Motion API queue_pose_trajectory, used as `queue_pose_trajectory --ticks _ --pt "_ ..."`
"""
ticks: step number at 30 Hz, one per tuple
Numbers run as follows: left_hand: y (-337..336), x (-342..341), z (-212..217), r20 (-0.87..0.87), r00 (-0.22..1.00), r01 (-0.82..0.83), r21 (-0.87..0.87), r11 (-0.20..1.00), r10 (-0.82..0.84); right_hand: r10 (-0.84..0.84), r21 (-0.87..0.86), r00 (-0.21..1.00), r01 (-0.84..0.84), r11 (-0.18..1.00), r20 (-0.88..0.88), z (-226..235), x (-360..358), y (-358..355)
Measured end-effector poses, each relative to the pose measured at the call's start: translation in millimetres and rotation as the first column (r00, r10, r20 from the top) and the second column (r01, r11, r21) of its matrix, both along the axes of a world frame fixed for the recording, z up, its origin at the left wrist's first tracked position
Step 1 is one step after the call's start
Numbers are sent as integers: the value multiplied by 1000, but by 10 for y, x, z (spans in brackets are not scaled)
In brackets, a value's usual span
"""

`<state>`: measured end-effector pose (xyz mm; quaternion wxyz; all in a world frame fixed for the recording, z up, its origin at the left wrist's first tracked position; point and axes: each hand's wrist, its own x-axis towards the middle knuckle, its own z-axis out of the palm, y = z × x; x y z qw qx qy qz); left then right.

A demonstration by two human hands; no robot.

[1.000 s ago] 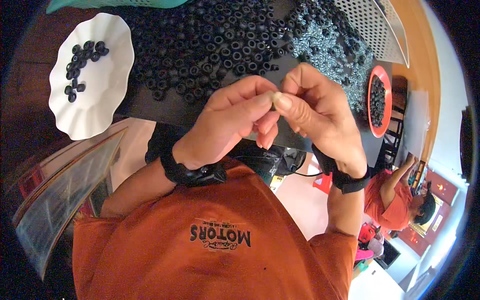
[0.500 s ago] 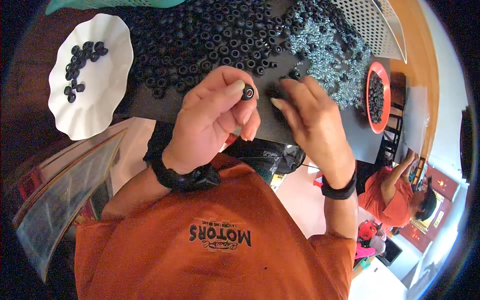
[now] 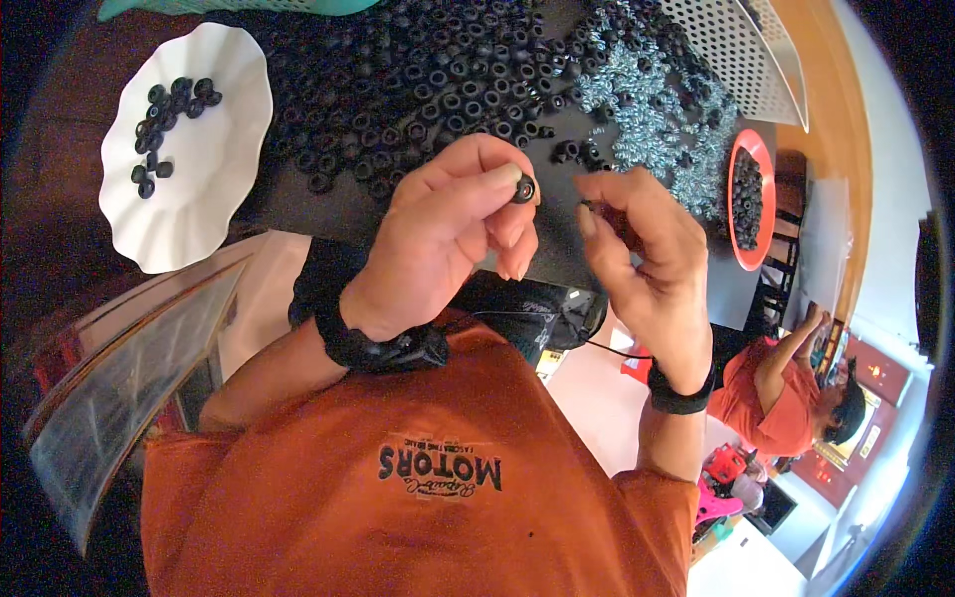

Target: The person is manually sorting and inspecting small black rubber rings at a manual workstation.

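Note:
My left hand [image 3: 433,234] pinches a small round black piece [image 3: 524,189] between thumb and index finger; its round opening faces right, with a pale ring inside. Just right of it, my right hand [image 3: 657,264] has thumb and forefinger closed on a tiny dark piece [image 3: 587,205], too small to make out. Both hands are above the near edge of the dark table. Beyond them spread many similar round black pieces [image 3: 398,95], with a pile of small silvery springs [image 3: 642,114] at the right. Some black pieces lie among the springs.
A wavy-edged white plate [image 3: 209,199] at the left carries several black pieces. At the right stands an orange-red dish [image 3: 740,219] of small dark parts. A white perforated basket [image 3: 721,45] and green container [image 3: 249,5] are at the back. Another person [image 3: 761,383] sits at far right.
My right hand has drawn back from the edge of the spring pile toward me, a tiny dark piece now at its fingertips. My left hand has shifted slightly right, still pinching the black piece.

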<state>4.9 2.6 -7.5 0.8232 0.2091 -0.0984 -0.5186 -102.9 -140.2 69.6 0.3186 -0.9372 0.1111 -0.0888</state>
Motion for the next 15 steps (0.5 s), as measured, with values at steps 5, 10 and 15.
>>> queue_pose_trajectory --ticks 5,10,15 --pt "-65 -52 36 -15 998 55 56 997 -54 -113 277 991 91 956 65 41 -151 82" --pt "-92 -50 46 35 994 100 75 992 -102 -132 370 972 52 927 195 -57 -192 122" --pt "-101 -42 45 42 992 119 76 990 -123 -132 297 966 62 953 224 -96 -197 70"
